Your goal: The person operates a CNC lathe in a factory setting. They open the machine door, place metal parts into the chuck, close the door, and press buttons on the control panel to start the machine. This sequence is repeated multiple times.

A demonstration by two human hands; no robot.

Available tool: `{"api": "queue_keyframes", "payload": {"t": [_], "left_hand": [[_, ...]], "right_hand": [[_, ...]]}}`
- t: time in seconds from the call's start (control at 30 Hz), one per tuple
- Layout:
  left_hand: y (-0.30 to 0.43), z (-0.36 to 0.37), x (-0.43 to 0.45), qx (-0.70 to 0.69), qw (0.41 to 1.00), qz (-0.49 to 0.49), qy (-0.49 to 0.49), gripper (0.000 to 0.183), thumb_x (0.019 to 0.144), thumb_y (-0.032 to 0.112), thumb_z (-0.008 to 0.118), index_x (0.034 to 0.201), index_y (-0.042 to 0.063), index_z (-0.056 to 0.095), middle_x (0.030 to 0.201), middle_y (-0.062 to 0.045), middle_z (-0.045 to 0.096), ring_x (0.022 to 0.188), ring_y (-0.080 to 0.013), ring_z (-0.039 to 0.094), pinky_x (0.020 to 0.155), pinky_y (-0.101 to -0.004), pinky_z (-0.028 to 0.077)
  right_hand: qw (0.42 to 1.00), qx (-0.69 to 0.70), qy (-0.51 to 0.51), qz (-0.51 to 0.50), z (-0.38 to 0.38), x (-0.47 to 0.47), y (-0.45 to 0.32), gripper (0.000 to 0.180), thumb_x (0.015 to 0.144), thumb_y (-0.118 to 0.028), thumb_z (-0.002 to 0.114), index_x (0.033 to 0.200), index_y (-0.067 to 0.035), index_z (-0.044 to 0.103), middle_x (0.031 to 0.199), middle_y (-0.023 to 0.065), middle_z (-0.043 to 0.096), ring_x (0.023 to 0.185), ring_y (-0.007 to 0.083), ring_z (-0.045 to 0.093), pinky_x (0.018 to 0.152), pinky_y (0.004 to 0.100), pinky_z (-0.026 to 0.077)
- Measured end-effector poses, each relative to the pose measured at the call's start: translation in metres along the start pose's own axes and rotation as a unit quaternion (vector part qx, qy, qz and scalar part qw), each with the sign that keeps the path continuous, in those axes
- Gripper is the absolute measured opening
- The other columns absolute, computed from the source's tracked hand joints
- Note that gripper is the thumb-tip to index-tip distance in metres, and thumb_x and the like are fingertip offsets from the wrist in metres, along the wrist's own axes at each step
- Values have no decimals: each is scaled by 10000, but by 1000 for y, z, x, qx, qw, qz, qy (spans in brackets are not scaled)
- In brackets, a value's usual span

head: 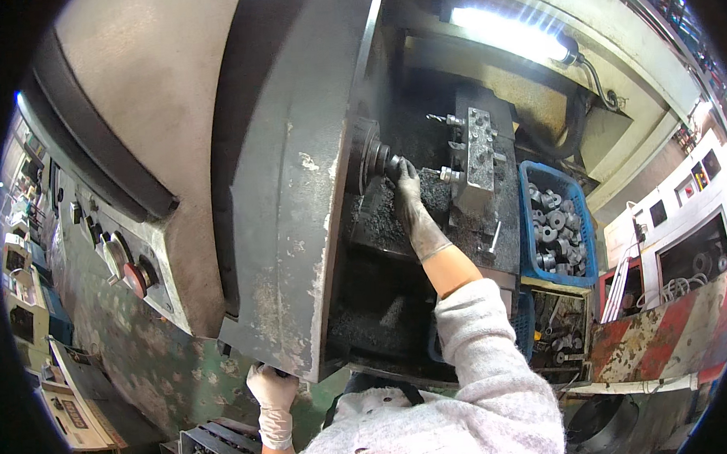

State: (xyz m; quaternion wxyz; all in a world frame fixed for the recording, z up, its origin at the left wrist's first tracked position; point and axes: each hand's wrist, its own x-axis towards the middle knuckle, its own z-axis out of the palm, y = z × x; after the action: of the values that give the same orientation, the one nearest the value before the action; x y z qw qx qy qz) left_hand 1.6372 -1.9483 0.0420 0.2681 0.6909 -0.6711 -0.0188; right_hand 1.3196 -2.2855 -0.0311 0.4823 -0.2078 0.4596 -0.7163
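My right hand, in a soot-stained glove, reaches into a lathe. Its fingers close around a small round metal workpiece at the nose of the chuck. Right of that hand stands a tool block on the cross slide, carrying a twist drill and a second slim tool in a holder. My left hand, in a pale glove, is at the lower edge of the grey sliding door. Its fingers are curled and partly hidden, so what it grips is unclear.
A blue plastic basket of machined metal rings stands at right. Metal chips cover the lathe bed. The control panel with a red button is at left. A bin of small parts sits below my left hand. A lamp shines above.
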Motion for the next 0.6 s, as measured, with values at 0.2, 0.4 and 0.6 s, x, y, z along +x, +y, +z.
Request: {"api": "queue_keyframes", "payload": {"t": [0.2, 0.4, 0.6], "left_hand": [[1, 4, 4, -26, 999, 18, 21, 174, 581, 181, 695, 686, 52, 646, 644, -139, 604, 611, -334, 584, 566, -383, 473], [2, 0, 2, -13, 999, 23, 34, 133, 595, 154, 676, 638, 34, 639, 581, -157, 580, 574, -344, 576, 530, -384, 464], [3, 3, 4, -24, 998, 34, 43, 144, 583, 153, 678, 649, 30, 640, 596, -156, 586, 586, -348, 579, 535, -390, 464]], "right_hand": [[984, -42, -95, -143, -14, 36, 12, 348, 808, -65, 612, 1136, -55, 497, 1014, 59, 572, 898, 146, 545, 751, 270, 470], [892, -292, -136, -318, -12, 9, 0, 387, 744, 75, 568, 1112, -27, 506, 1073, 67, 552, 986, 155, 520, 891, 259, 396], [925, -212, -174, -262, -11, -4, -13, 415, 778, 49, 538, 1172, -49, 453, 1163, 100, 483, 1063, 213, 483, 904, 289, 392]]}}
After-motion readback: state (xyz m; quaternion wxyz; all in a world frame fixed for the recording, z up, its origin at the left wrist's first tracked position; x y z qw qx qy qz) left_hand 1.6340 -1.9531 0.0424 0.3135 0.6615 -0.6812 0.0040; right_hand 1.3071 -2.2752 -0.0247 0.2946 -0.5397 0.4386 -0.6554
